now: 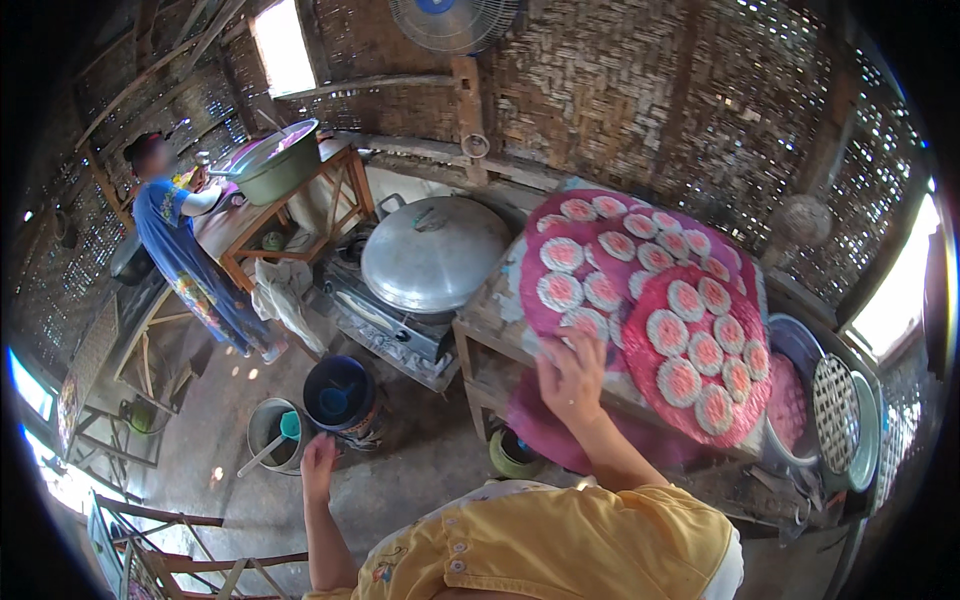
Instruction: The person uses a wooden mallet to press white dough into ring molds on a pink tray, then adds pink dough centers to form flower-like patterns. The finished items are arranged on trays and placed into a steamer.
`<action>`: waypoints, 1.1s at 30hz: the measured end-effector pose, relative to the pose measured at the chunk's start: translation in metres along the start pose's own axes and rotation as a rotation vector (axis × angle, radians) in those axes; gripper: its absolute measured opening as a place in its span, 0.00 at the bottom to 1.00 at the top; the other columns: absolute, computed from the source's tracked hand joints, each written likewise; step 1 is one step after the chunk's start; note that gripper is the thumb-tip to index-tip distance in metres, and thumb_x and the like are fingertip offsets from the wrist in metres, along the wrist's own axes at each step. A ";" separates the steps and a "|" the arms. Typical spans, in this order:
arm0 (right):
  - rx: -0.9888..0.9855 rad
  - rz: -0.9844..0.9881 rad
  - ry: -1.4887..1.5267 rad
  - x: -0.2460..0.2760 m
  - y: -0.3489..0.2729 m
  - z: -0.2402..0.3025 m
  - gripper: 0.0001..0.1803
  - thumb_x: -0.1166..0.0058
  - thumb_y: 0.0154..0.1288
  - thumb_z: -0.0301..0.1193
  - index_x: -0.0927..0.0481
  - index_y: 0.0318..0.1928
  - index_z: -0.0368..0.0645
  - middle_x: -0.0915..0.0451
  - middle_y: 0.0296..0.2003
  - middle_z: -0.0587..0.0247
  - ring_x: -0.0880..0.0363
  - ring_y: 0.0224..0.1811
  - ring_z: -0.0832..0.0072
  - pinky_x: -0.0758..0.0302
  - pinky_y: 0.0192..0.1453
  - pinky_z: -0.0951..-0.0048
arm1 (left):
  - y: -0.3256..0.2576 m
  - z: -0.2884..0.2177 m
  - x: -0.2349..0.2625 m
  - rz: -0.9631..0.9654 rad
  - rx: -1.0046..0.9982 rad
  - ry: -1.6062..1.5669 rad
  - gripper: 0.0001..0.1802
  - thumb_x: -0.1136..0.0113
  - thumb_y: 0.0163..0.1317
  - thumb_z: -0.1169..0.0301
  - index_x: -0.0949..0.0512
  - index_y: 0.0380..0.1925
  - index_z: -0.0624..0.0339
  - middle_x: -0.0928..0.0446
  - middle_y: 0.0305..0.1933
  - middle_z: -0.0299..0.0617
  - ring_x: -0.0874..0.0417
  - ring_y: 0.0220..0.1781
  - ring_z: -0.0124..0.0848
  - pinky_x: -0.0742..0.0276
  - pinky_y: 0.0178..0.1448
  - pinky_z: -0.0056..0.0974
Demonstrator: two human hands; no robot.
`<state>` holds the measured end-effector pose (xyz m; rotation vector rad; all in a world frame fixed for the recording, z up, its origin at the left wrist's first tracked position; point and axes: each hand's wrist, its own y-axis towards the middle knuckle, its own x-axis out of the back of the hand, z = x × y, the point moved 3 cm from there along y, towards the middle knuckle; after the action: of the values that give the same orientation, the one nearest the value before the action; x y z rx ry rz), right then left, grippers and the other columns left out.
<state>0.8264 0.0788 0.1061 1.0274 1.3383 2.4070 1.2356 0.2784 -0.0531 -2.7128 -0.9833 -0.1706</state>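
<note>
My right hand reaches over the table's near edge. Its bent fingers are spread at a round pink-and-white disc, lacy like a raw cracker, and partly cover it. I see nothing lifted in them. Several similar discs lie on a purple sheet. To the right, a round red-pink sheet carries more discs and overlaps the purple one. My left hand hangs low beside the buckets, its fingers curled together, with nothing visible in them.
A large lidded metal pot sits on a stove left of the table. Below stand a dark bucket and a grey bucket with a teal dipper. Basins stand far right. Another person works beside a green tub.
</note>
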 end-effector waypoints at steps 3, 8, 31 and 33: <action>-0.043 -0.035 -0.170 -0.018 0.015 -0.009 0.12 0.44 0.53 0.30 0.20 0.40 0.46 0.27 0.43 0.57 0.32 0.48 0.56 0.37 0.55 0.57 | 0.061 -0.035 -0.013 0.026 -0.104 -0.063 0.21 0.42 0.61 0.67 0.30 0.54 0.58 0.23 0.44 0.37 0.23 0.40 0.23 0.28 0.40 0.28; -0.133 0.047 -0.348 -0.035 0.017 -0.013 0.10 0.46 0.57 0.30 0.20 0.40 0.45 0.28 0.46 0.56 0.33 0.50 0.56 0.38 0.55 0.57 | 0.157 -0.088 -0.078 0.207 -0.173 -0.085 0.23 0.43 0.62 0.70 0.34 0.56 0.60 0.22 0.44 0.41 0.22 0.43 0.25 0.27 0.43 0.28; -0.388 0.085 -0.867 -0.063 0.020 -0.020 0.14 0.55 0.63 0.32 0.25 0.45 0.38 0.29 0.47 0.49 0.35 0.50 0.52 0.38 0.54 0.54 | 0.509 -0.168 -0.414 0.589 -0.330 0.664 0.18 0.49 0.57 0.54 0.18 0.29 0.55 0.19 0.27 0.41 0.19 0.35 0.38 0.26 0.41 0.42; -0.384 0.085 -0.856 -0.063 0.020 -0.021 0.14 0.56 0.63 0.33 0.25 0.46 0.39 0.29 0.47 0.50 0.35 0.50 0.53 0.38 0.54 0.54 | 0.501 -0.176 -0.403 0.537 -0.380 0.778 0.18 0.50 0.56 0.54 0.17 0.34 0.53 0.18 0.32 0.43 0.19 0.41 0.42 0.25 0.47 0.44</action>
<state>0.8618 0.0232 0.0851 1.7073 0.5218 1.7730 1.2451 -0.3885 -0.0593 -2.6927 0.0059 -1.2769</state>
